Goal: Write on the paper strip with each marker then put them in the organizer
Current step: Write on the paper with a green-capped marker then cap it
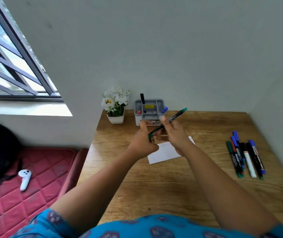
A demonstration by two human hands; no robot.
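Note:
Both my hands hold a green marker [173, 116] above the middle of the wooden desk [180, 186]. My right hand [173, 134] grips its black barrel, with the green end pointing up and right. My left hand [144, 141] pinches the green cap at the marker's lower end. Under my hands lies the white paper strip [163, 152], partly hidden by them. The grey organizer [150, 110] stands at the back of the desk; a black marker [142, 98], a blue one [164, 109] and a red one [139, 112] stick out of it.
Several more markers [245, 157] lie side by side on the desk's right part. A white pot of flowers [115, 107] stands left of the organizer. A red mattress [25, 186] with a white controller [24, 179] lies left of the desk.

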